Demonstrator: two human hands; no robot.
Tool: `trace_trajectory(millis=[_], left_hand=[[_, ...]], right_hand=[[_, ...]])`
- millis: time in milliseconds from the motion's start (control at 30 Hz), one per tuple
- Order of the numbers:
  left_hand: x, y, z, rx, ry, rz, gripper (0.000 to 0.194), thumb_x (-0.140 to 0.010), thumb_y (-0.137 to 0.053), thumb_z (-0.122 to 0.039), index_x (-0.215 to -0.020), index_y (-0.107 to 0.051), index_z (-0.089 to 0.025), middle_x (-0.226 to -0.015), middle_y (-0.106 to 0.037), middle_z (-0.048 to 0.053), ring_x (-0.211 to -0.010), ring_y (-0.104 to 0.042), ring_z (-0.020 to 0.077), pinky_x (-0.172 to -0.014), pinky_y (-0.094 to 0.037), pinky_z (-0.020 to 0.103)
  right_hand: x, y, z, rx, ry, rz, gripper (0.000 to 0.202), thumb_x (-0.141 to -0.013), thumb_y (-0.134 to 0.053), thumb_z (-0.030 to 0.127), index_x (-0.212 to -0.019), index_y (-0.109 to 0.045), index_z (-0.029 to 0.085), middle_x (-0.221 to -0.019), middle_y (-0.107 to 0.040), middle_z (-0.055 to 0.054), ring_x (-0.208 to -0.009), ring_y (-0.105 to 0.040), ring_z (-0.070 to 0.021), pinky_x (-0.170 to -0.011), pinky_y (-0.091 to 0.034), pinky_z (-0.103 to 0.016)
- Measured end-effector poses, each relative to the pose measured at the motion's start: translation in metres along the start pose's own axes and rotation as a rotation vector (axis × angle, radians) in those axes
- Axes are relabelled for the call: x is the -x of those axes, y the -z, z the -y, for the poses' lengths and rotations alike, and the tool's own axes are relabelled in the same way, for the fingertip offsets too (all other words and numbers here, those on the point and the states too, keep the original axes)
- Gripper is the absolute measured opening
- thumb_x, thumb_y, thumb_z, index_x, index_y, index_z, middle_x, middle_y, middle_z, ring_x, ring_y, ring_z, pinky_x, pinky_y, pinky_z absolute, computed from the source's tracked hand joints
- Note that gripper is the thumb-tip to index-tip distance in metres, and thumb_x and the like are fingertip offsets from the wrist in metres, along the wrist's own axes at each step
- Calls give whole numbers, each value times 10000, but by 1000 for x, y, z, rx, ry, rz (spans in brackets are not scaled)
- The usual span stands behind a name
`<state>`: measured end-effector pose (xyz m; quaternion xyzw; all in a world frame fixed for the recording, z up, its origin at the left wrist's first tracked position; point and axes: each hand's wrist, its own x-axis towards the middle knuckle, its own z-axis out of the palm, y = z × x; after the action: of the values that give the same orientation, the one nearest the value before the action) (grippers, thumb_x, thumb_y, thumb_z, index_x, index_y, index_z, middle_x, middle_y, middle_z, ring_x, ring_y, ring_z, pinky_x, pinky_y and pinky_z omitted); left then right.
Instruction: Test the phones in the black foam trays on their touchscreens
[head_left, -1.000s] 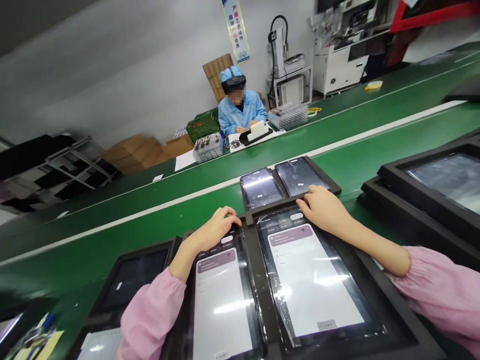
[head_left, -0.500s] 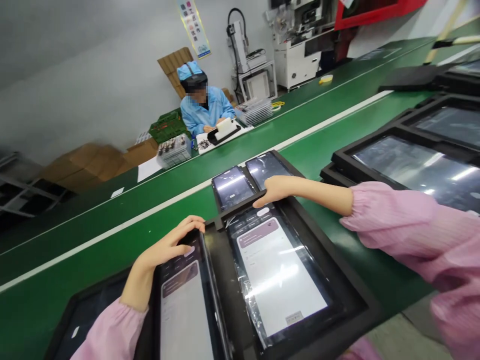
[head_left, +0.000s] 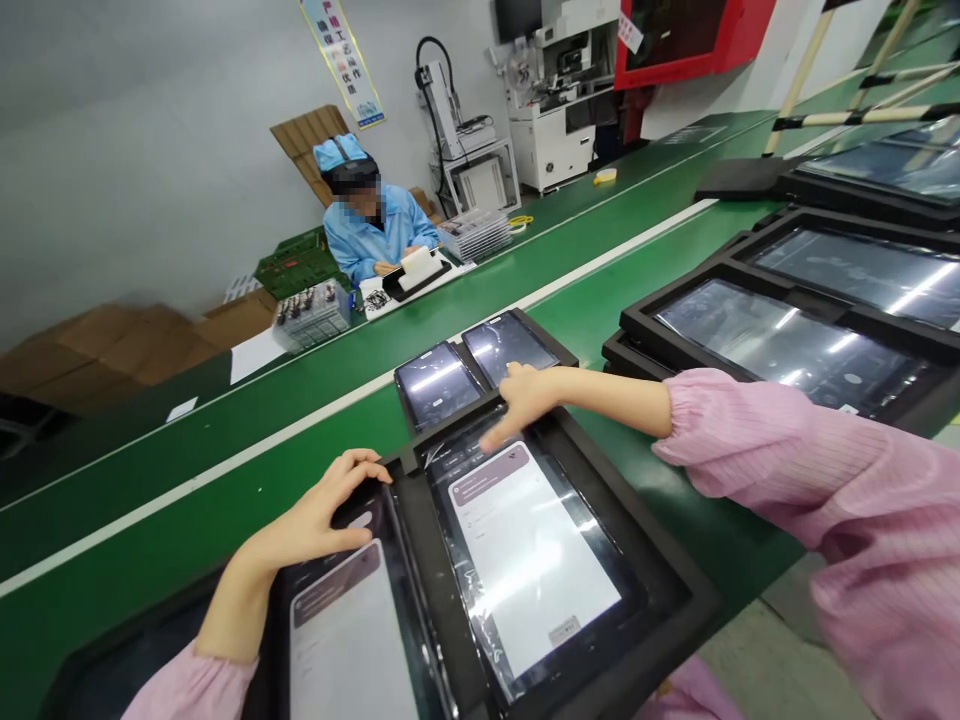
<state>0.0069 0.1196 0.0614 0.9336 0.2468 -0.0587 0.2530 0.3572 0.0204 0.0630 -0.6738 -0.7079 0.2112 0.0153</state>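
Across the whole field runs the green conveyor belt (head_left: 225,440), with a white stripe along it. On its near side sits the black tray (head_left: 660,600) in front of me, holding two lit tablets side by side, each wrapped in clear film. Right tablet (head_left: 525,560): white screen, purple header bar at the far end. Left tablet (head_left: 345,630): same display, partly cut off by the lower edge. Beyond them, a smaller tray (head_left: 559,345) with two dark screens; to the right, more black trays (head_left: 637,330) with dark panels. My right hand (head_left: 521,395) lies at the far end of the right tablet, index finger extended onto the film, other fingers loosely curled, gripping nothing. My left hand (head_left: 315,515) rests on the far end of the left tablet, fingers spread and bent, gripping nothing. Across the belt, a person in blue (head_left: 371,230) sits at work.
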Motion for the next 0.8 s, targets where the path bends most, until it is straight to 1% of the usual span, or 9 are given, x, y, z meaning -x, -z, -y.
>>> trace_trajectory(millis=[100, 167, 233, 300, 367, 433, 500, 667, 800], left_hand=[[-2, -8, -5, -63, 47, -40, 712, -692, -813, -675, -1237, -615, -261, -1344, -457, 107, -1299, -447, 350, -1142, -405, 519], [-5, -13, -6, -42, 53, -70, 633, -717, -812, -649, -1195, -651, -267, -1323, -463, 96, -1270, -465, 336, -1134, -418, 509], [-8, -19, -7, -28, 50, -126, 418, -843, -716, -569, -1126, -700, -262, -1274, -491, 87, -1230, -494, 313, -1131, -423, 496], [-11, -27, -11, -58, 76, -225, 276, -969, -525, -408, -1023, -736, -239, -1198, -528, 89, -1161, -527, 285, -1105, -442, 489], [-11, -37, -20, -119, 131, -322, 348, -983, -391, -255, -957, -737, -222, -1156, -554, 97, -1117, -540, 272, -1072, -458, 489], [-9, -47, -33, -189, 197, -352, 298, -950, -415, -217, -986, -711, -215, -1186, -569, 106, -1135, -535, 289, -1049, -462, 514], [-6, -56, -46, -259, 237, -332, 220, -914, -544, -298, -1079, -661, -211, -1287, -552, 129, -1222, -500, 338, -1071, -431, 576], [-3, -69, -64, -333, 269, -266, 598, -778, -758, -537, -1205, -541, -179, -1507, -398, 228, -1425, -324, 441, -1179, -228, 711], [-9, -73, -69, -322, 357, -260, 507, -793, -718, -426, -1181, -535, -156, -1485, -418, 235, -1426, -326, 426, -1206, -191, 686]], right_hand=[[7, -19, -4, 170, 68, -46, 1035, -444, -977, 664, -1203, -622, 56, -1294, -539, -257, -1213, -526, -442, -1019, -487, -521], [9, -27, -10, 173, 93, -126, 880, -466, -1014, 524, -1126, -641, 76, -1204, -573, -223, -1145, -551, -418, -975, -512, -505], [10, -30, -17, 118, 103, -176, 552, -659, -944, 370, -1059, -678, 97, -1115, -612, -179, -1081, -596, -361, -942, -535, -440], [17, -33, -22, 89, 124, -209, 207, -884, -710, 192, -1074, -707, 110, -1080, -635, -147, -1055, -630, -292, -981, -521, -390], [32, -45, -27, 83, 136, -295, 338, -938, -460, 49, -1150, -715, 116, -1145, -633, -150, -1106, -627, -263, -1052, -486, -389], [52, -66, -33, 79, 113, -510, 420, -883, -411, 25, -1134, -736, 113, -1250, -587, -185, -1197, -581, -313, -1061, -485, -446], [72, -93, -41, 137, 51, -691, 353, -855, -457, 104, -1031, -760, 148, -1330, -527, -202, -1224, -529, -412, -962, -518, -559], [93, -130, -59, 64, 149, -752, 325, -822, -469, 180, -967, -758, 217, -1338, -485, -193, -1169, -530, -432, -937, -501, -612], [91, -129, -63, 38, 123, -746, 346, -846, -451, 199, -1008, -756, 227, -1341, -477, -197, -1237, -499, -452, -948, -485, -637]])
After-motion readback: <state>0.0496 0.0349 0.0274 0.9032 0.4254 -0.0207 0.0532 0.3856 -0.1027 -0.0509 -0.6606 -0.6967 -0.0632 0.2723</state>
